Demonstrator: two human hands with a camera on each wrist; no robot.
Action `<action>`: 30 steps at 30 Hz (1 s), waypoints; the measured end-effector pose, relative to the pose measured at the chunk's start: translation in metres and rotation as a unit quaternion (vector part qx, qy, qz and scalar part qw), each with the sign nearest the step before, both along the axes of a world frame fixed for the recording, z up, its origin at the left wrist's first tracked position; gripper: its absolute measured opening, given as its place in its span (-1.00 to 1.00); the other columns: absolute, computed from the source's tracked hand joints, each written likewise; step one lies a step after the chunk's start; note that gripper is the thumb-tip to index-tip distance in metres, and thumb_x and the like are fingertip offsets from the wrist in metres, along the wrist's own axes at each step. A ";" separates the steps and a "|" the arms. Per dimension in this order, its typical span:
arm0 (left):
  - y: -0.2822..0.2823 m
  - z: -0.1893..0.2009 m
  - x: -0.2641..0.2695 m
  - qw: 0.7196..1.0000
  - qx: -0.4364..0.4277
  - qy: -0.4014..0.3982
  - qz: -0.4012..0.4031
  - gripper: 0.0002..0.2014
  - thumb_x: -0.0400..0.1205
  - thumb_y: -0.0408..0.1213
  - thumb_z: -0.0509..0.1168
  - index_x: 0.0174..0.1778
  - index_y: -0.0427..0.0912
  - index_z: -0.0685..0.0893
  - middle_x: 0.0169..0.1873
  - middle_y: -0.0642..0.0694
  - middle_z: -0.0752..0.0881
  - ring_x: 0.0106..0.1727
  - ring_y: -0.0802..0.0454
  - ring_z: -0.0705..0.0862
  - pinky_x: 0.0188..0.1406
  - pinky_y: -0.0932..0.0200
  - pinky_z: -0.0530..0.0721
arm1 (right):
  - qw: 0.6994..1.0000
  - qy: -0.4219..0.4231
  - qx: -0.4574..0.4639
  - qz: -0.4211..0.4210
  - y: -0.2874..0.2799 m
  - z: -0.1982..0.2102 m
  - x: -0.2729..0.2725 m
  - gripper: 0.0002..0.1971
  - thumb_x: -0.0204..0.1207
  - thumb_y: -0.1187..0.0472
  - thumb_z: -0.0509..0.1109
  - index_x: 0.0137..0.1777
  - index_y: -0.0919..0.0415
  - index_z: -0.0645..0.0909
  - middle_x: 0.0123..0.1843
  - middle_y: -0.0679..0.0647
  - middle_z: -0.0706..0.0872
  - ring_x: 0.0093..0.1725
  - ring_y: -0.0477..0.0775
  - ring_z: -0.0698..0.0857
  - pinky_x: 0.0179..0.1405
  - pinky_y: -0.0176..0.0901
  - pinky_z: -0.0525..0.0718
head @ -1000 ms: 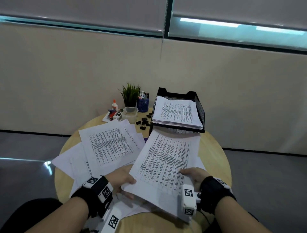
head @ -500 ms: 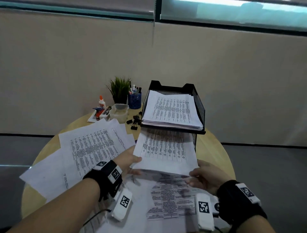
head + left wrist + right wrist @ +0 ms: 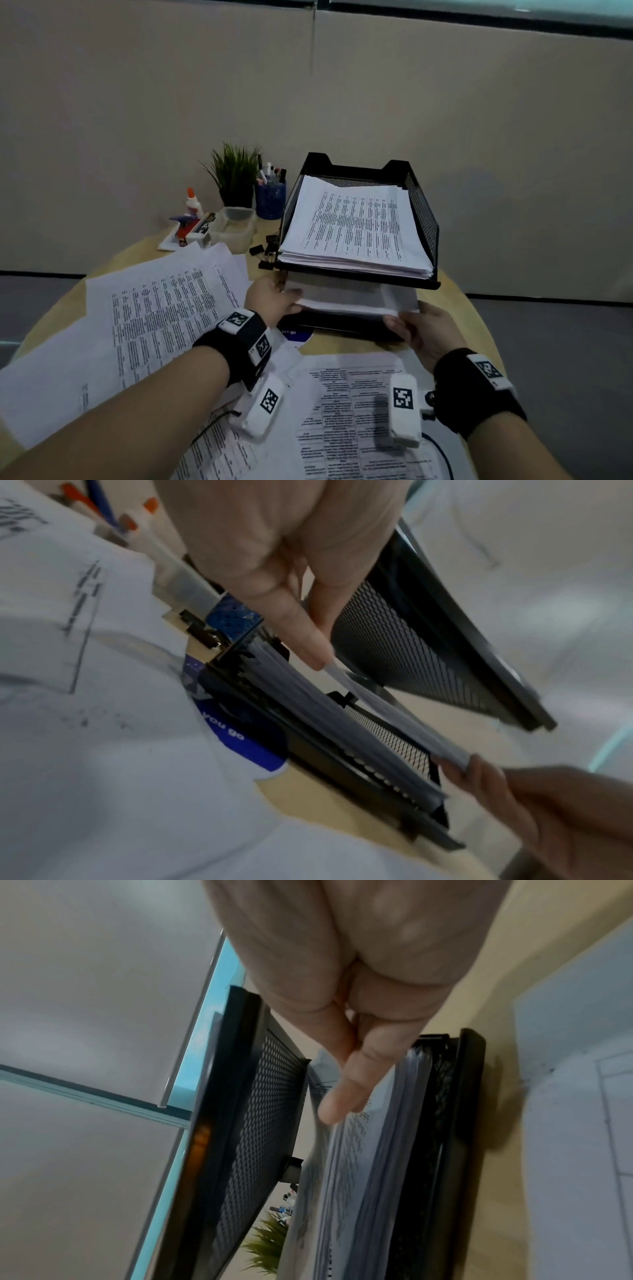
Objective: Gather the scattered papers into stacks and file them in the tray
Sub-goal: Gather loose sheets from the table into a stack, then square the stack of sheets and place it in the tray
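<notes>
Your left hand [image 3: 274, 301] and right hand [image 3: 423, 330] each pinch a near corner of the stack [image 3: 356, 299] half-fed into the tray's [image 3: 424, 219] lower tier — next, I'd judge, push it home, then gather the scattered papers [image 3: 154, 308] left on the bench [image 3: 455, 308].
</notes>
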State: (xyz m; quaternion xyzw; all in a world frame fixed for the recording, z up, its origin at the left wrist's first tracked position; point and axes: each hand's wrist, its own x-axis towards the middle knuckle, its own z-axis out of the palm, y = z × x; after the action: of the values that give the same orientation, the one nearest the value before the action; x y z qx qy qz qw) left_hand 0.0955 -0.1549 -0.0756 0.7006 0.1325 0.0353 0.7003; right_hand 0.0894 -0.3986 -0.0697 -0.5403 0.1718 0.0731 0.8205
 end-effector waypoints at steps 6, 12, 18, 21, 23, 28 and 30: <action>0.001 -0.006 0.019 0.938 0.344 0.049 -0.021 -0.77 0.56 -0.23 0.37 0.07 -0.25 0.68 -0.29 -0.22 0.77 -0.40 -0.08 0.76 -0.37 0.12 0.74 | 0.994 0.003 -0.112 -0.020 0.002 -0.017 0.018 -0.93 0.57 0.55 0.28 -0.05 0.51 0.58 -0.48 0.21 0.74 -0.55 0.06 0.73 -0.45 -0.26 0.76; 0.004 0.002 0.005 0.878 0.473 0.063 -0.032 -0.58 0.61 0.01 0.27 0.35 -0.06 0.53 0.15 -0.20 0.71 0.13 -0.23 0.67 -0.09 0.17 0.51 | 0.880 0.011 -0.470 0.064 -0.008 -0.016 0.008 -0.68 0.43 0.09 0.53 -0.37 0.35 0.66 -0.54 0.20 0.69 -0.59 0.11 0.56 -0.53 -0.17 0.55; 0.020 0.010 -0.037 0.883 0.452 0.102 -0.075 -0.72 0.63 -0.01 0.25 0.10 -0.14 0.54 0.02 -0.20 0.70 0.01 -0.16 0.65 -0.19 0.18 0.49 | 0.778 -0.044 -0.582 0.231 0.007 -0.002 -0.028 -0.73 0.48 0.13 0.49 -0.37 0.19 0.55 -0.36 0.05 0.65 -0.36 0.00 0.58 -0.35 -0.19 0.49; 0.025 0.009 -0.066 0.834 0.505 0.149 -0.167 -0.67 0.61 -0.03 0.28 0.18 -0.16 0.59 0.16 -0.21 0.63 0.16 -0.17 0.60 0.02 0.14 0.54 | 0.718 -0.042 -0.611 0.331 0.022 0.002 -0.055 -0.81 0.46 0.03 0.49 -0.17 0.12 0.60 -0.12 0.01 0.66 -0.14 -0.02 0.60 -0.29 -0.24 0.49; 0.027 0.004 -0.087 0.798 0.542 0.173 -0.198 -0.57 0.57 0.01 0.31 0.30 -0.12 0.55 0.26 -0.21 0.52 0.27 -0.18 0.53 0.12 0.13 0.52 | 0.683 -0.025 -0.619 0.387 0.031 0.001 -0.072 -0.69 0.39 -0.02 0.53 0.03 0.10 0.61 0.03 -0.01 0.64 -0.02 0.00 0.59 -0.18 -0.21 0.53; 0.041 -0.009 -0.133 0.750 0.574 0.252 -0.210 -0.33 0.51 0.07 0.33 0.49 -0.08 0.29 0.44 -0.23 0.30 0.48 -0.28 0.28 0.42 -0.20 0.39 | 0.611 -0.026 -0.646 0.456 0.052 0.002 -0.110 -0.40 0.27 -0.05 0.58 0.29 0.10 0.55 0.27 0.04 0.54 0.24 0.10 0.54 0.16 -0.05 0.57; 0.049 -0.014 -0.145 0.749 0.570 0.276 -0.196 -0.28 0.54 0.12 0.27 0.54 -0.09 0.19 0.53 -0.28 0.19 0.56 -0.33 0.17 0.49 -0.26 0.28 | 0.595 -0.024 -0.646 0.477 0.057 -0.003 -0.124 -0.24 0.23 -0.07 0.60 0.43 0.04 0.43 0.41 0.07 0.42 0.40 0.14 0.42 0.31 0.04 0.52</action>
State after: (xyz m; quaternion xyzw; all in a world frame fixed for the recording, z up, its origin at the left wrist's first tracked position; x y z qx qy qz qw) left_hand -0.0491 -0.1060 -0.0900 0.9592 0.1350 -0.2293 0.0953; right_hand -0.0347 -0.3420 -0.0727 -0.9355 -0.1280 0.3109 0.1086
